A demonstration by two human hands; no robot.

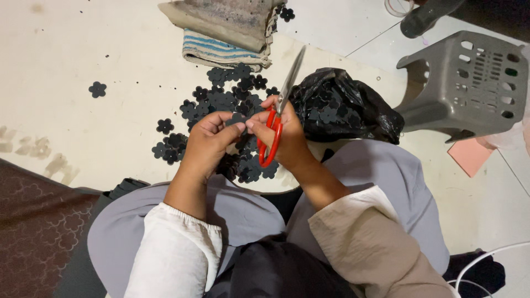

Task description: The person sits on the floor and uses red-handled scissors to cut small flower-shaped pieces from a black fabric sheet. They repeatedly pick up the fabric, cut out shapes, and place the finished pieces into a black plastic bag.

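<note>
Person seated low on a pale floor (83, 49), seen from above; grey-clad knees spread, hands working between them.

Left hand (207, 144): fingers together, pinching a small dark flower-shaped cutout (237, 118) between thumb and fingertips. The cutout sits just above the knees, right at the meeting point of both hands.

Right hand (287, 138): fingers closed around the red handles of a pair of scissors (279, 118). The grey blades point up and away from the body, toward the folded cloth. Blades look shut or nearly so; cannot tell for certain. The right fingertips touch the cutout from the other side.

Below and beyond the hands, a loose heap of matching dark flower pieces (221, 99) lies spread on the floor, some overlapping, a few apart at the heap's left edge. One stray flower piece (97, 89) lies well apart to the left.

Just right of the hands, a black plastic bag (353, 110) lies open with more flower pieces showing inside. Beyond the heap, a folded striped cloth (221, 52) with a grey cloth on top. To the far right, a grey plastic stool (469, 83) lies tipped on its side; a pink sheet (469, 155) lies near its base. A dark patterned mat (33, 226) is at lower left.
</note>
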